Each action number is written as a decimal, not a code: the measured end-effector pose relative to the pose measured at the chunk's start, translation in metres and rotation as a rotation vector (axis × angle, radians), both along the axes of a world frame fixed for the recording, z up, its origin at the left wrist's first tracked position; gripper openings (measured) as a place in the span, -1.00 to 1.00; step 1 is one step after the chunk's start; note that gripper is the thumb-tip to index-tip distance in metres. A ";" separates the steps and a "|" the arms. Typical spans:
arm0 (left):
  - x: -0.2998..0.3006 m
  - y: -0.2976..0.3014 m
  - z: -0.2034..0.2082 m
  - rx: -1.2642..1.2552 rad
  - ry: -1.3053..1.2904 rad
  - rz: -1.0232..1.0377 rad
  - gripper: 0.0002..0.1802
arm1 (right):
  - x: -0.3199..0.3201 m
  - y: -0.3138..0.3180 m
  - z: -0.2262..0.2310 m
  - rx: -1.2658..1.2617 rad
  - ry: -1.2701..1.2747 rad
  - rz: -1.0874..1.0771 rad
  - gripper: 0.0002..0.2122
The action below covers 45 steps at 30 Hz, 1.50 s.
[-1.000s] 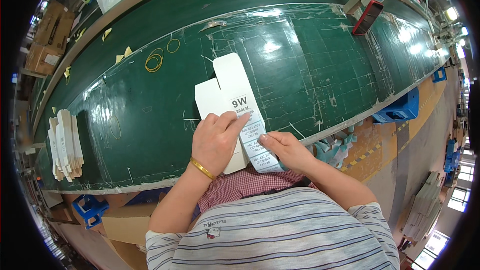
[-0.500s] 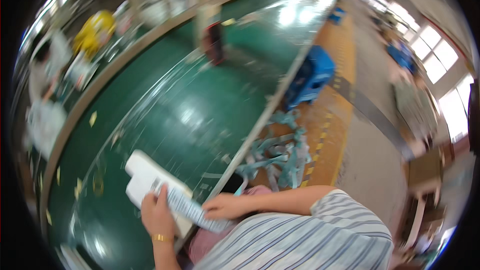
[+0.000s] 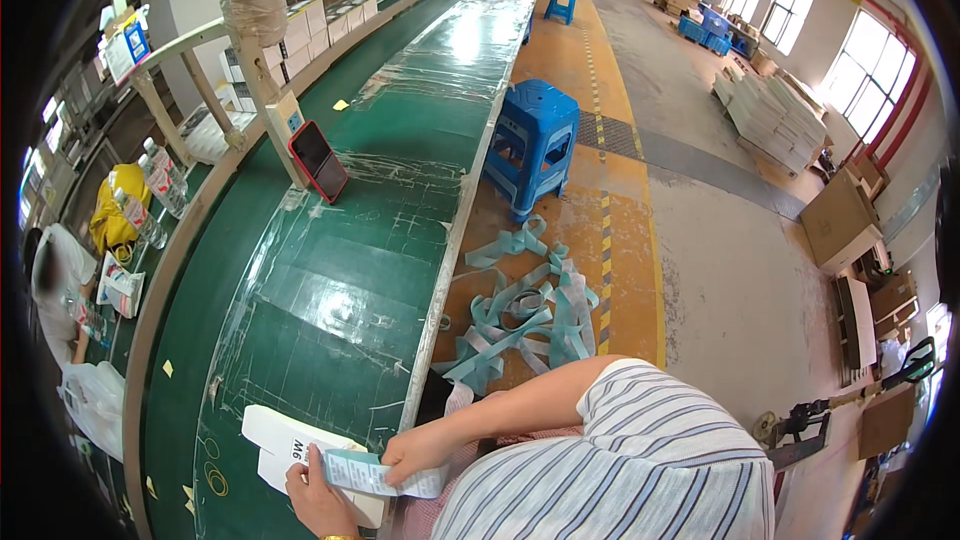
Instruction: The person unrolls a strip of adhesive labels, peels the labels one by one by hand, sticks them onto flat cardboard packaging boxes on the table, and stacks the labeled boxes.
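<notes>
A light-blue strip of printed labels point(image 3: 362, 473) stretches between my hands over a flat white carton point(image 3: 275, 437) at the near edge of the green work surface. My left hand point(image 3: 318, 502) is closed at the strip's left end, thumb and forefinger against it and the carton. The other fingers are partly hidden. Farther right, my right hand point(image 3: 418, 452) pinches the strip with its fingers together, and the strip's free end droops past them toward my lap. Bold dark print shows on the carton beside my left thumb.
A phone in a red case point(image 3: 318, 162) leans on a post. Tangled blue-green backing strips point(image 3: 535, 315) lie on the floor beside a blue stool point(image 3: 533, 145). Rubber bands point(image 3: 214, 478) lie on the green belt point(image 3: 330, 290). Across it, another person point(image 3: 62, 285) sits near bottles.
My view has swung, so the bench and stool appear shifted leftward. My right hand has drawn closer to my left along the label strip. Both hands keep near the carton.
</notes>
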<state>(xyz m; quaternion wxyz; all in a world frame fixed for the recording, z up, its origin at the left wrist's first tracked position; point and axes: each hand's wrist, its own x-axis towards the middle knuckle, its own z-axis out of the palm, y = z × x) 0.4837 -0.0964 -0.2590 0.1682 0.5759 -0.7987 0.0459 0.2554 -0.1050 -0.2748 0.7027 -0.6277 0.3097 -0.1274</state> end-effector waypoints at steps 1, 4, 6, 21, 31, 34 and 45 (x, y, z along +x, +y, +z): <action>0.003 0.004 0.002 0.043 0.023 0.032 -0.53 | -0.003 -0.001 0.004 0.023 0.002 0.080 -0.68; 0.009 0.007 0.000 -0.060 0.043 -0.007 -0.62 | -0.006 -0.002 -0.002 -0.056 -0.096 0.126 -0.68; 0.002 0.012 0.012 0.009 0.012 0.000 -0.61 | -0.016 -0.006 0.017 -0.046 0.049 -0.008 -0.67; -0.025 0.002 0.029 0.200 -0.008 0.121 -0.15 | -0.044 -0.006 0.028 0.256 0.045 -0.249 -0.71; -0.013 -0.008 0.036 0.184 0.105 -0.024 -0.42 | -0.047 -0.007 0.017 0.171 0.043 -0.280 -0.72; -0.002 -0.010 0.029 0.186 0.213 -0.148 -0.67 | -0.045 -0.008 0.018 0.136 0.090 -0.263 -0.71; 0.046 0.030 0.080 -0.387 0.269 0.321 -0.82 | -0.046 -0.010 0.023 0.026 0.033 -0.239 -0.72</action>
